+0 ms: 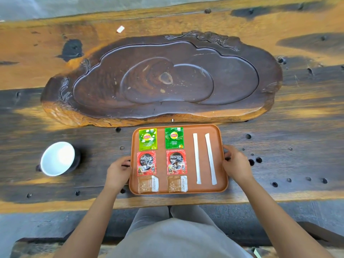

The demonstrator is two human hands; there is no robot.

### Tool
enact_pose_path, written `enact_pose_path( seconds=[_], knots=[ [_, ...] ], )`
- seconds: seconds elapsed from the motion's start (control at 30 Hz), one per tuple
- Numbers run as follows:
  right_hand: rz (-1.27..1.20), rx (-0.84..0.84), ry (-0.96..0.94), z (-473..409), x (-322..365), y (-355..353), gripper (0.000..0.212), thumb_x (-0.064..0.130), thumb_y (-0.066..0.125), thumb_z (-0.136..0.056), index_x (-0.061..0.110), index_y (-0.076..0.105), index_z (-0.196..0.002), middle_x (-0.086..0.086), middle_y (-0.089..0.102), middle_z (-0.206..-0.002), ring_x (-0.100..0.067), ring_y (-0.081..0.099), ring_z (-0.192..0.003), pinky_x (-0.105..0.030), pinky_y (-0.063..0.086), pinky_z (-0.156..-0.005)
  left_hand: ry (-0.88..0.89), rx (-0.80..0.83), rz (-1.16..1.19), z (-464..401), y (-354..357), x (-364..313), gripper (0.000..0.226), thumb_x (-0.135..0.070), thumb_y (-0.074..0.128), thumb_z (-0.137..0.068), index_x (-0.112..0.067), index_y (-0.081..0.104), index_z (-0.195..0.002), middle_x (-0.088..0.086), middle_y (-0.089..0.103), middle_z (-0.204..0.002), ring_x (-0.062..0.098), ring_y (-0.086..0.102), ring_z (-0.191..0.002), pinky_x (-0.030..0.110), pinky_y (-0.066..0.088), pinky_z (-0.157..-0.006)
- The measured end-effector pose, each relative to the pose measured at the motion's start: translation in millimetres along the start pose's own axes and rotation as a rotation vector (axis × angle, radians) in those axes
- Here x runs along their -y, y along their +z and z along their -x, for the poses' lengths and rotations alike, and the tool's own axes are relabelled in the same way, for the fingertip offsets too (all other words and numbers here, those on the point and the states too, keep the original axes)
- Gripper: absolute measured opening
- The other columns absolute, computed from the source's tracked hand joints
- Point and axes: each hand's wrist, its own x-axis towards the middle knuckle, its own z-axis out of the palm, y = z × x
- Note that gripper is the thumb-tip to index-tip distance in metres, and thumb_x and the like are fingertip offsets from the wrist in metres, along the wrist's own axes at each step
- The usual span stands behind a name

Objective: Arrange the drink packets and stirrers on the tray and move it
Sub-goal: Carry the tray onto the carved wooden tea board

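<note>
An orange-brown tray lies near the table's front edge. On it sit two green Lipton tea packets at the back, two red Nescafe packets in the middle, and two brown sugar packets at the front. Two white wrapped stirrers lie lengthwise on the tray's right part. My left hand grips the tray's left rim. My right hand grips its right rim.
A large carved dark wooden tea board lies just behind the tray. A white-lined dark cup stands to the left. A small white scrap lies far back. The wooden table has many small holes.
</note>
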Motion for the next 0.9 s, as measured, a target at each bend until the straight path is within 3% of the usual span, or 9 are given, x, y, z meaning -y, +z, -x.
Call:
enact_pose_path(
  seconds=[0.1,0.17,0.33,0.5,0.7,0.8,0.9],
  knots=[
    [-0.023,0.001,-0.021,9,3,-6,0.049,-0.004,0.047,-0.081,0.016,0.056,-0.125,-0.001,0.057,-0.073,-0.02,0.054,-0.07,-0.024,0.037,-0.049,-0.008,0.042,0.057,4,-12,4,0.035,0.003,0.053,-0.084,-0.022,0.067,-0.103,0.006,0.068,-0.095,0.022,0.064,-0.087,0.043,0.056,-0.079],
    [-0.05,0.016,-0.019,15,5,-11,0.049,-0.002,0.049,-0.082,0.017,0.054,-0.127,0.005,0.056,-0.073,-0.018,0.055,-0.069,-0.024,0.04,-0.051,0.01,0.049,0.096,10,-21,6,0.037,0.005,0.053,-0.083,-0.024,0.067,-0.103,0.006,0.068,-0.093,0.023,0.065,-0.087,0.042,0.056,-0.078],
    [-0.116,0.022,-0.022,19,19,-30,0.052,-0.002,0.049,-0.083,0.022,0.053,-0.129,0.0,0.061,-0.087,-0.019,0.059,-0.071,-0.035,0.048,-0.064,0.087,0.021,0.157,16,-48,1,0.036,0.002,0.056,-0.083,-0.02,0.068,-0.108,0.003,0.07,-0.093,0.02,0.066,-0.088,0.033,0.054,-0.074],
    [-0.151,-0.018,-0.057,2,51,-50,0.053,-0.003,0.048,-0.082,0.02,0.053,-0.128,0.004,0.059,-0.084,-0.017,0.059,-0.067,-0.032,0.047,-0.065,0.176,0.005,0.245,6,-70,-32,0.036,0.005,0.054,-0.084,-0.02,0.067,-0.106,0.005,0.069,-0.092,0.016,0.065,-0.087,0.026,0.051,-0.07],
    [-0.169,-0.074,-0.142,-50,103,-81,0.052,-0.004,0.049,-0.075,0.019,0.06,-0.121,0.005,0.061,-0.077,-0.02,0.063,-0.07,-0.036,0.052,-0.069,0.278,0.014,0.269,-45,-105,-82,0.041,0.01,0.054,-0.082,-0.023,0.069,-0.101,0.013,0.071,-0.095,0.027,0.066,-0.092,0.041,0.052,-0.086],
    [-0.142,-0.092,-0.156,-79,130,-92,0.053,-0.003,0.05,-0.076,0.021,0.059,-0.122,0.009,0.058,-0.075,-0.023,0.061,-0.073,-0.041,0.054,-0.078,0.304,-0.001,0.265,-74,-119,-111,0.037,0.011,0.054,-0.082,-0.013,0.068,-0.107,0.015,0.071,-0.093,0.032,0.067,-0.091,0.042,0.056,-0.082],
    [-0.137,-0.089,-0.169,-111,158,-101,0.051,-0.001,0.048,-0.077,0.022,0.06,-0.121,0.009,0.058,-0.073,-0.026,0.064,-0.078,-0.046,0.054,-0.081,0.32,0.02,0.275,-104,-135,-142,0.036,0.01,0.054,-0.084,-0.017,0.068,-0.103,0.014,0.07,-0.094,0.028,0.067,-0.089,0.038,0.058,-0.078]
  ],
)
